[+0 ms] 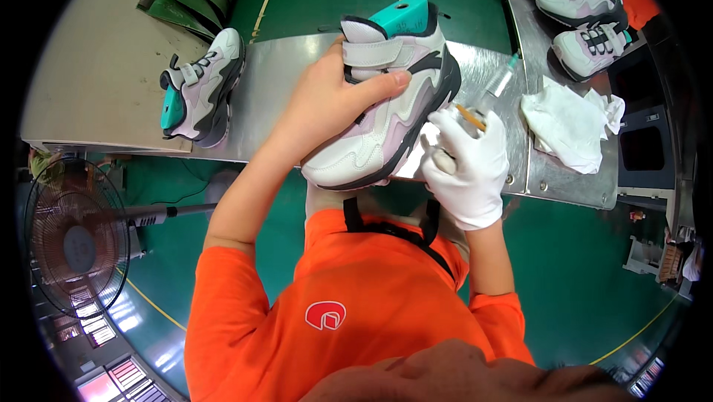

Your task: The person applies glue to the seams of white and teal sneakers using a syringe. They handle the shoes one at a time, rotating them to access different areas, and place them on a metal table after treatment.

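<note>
My bare left hand [333, 94] grips a white and pale-lilac sneaker [353, 154] with a black-edged sole, its thumb pressed across the upper near the strap. The shoe is tilted, toe toward me, and a teal shoe last [407, 17] fills its opening. In a white glove, my right hand [469, 172] is curled round a thin yellow-brown stick [471, 117], close beside the sole; the stick's working end cannot be made out. Just beyond the glove lies a clear bottle with a teal tip [500, 81]. A crumpled white cloth [566, 126] rests to the right.
A similar sneaker [211, 89] stands at the left on the metal bench [276, 57]. Several more shoes [583, 1] sit at the far right. A beige board [96, 68] borders the bench on the left, and a standing fan [78, 242] is below it.
</note>
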`<state>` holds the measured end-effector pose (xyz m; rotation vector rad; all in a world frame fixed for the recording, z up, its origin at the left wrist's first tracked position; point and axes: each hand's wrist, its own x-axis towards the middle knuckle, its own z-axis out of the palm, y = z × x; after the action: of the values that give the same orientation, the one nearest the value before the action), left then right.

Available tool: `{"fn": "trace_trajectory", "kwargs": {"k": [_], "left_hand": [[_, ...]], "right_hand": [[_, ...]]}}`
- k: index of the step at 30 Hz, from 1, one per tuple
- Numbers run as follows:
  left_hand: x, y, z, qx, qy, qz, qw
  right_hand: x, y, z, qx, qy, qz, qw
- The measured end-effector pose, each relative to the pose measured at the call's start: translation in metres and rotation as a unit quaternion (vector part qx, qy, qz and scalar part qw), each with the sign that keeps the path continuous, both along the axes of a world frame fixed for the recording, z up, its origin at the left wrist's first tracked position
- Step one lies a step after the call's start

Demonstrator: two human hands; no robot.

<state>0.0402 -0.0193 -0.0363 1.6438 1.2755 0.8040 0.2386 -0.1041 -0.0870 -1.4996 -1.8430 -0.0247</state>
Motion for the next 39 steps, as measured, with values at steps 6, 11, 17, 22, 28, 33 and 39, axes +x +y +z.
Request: {"fn": "trace_trajectory", "kwargs": {"k": [6, 11, 17, 22, 28, 33, 39], "left_hand": [[0.004, 0.001, 0.001, 0.011, 0.003, -0.007, 1.0], [0.007, -0.001, -0.001, 0.009, -0.003, 0.007, 1.0], [0.008, -0.003, 0.002, 0.031, 0.053, 0.004, 0.998], [0.008, -0.003, 0.003, 0.034, 0.06, -0.002, 0.998], [0.009, 0.004, 0.008, 0.039, 0.061, 0.001, 0.997], [0.005, 0.014, 0.004, 0.029, 0.029, -0.009, 0.999], [0.008, 0.012, 0.011, 0.015, 0.038, -0.016, 0.999]], "right_hand": [[0.005, -0.005, 0.0, 0.012, 0.13, -0.087, 0.988], [-0.012, 0.019, 0.002, -0.001, 0.139, -0.167, 0.976], [-0.021, 0.032, 0.002, -0.017, 0.126, -0.186, 0.974], [-0.013, 0.043, -0.003, -0.022, 0.121, -0.205, 0.971], [0.0, 0.036, -0.004, 0.034, 0.266, -0.151, 0.951], [-0.005, 0.011, -0.009, 0.059, 0.225, -0.078, 0.969], [-0.014, 0.008, -0.007, 0.011, 0.259, -0.08, 0.962]]}}
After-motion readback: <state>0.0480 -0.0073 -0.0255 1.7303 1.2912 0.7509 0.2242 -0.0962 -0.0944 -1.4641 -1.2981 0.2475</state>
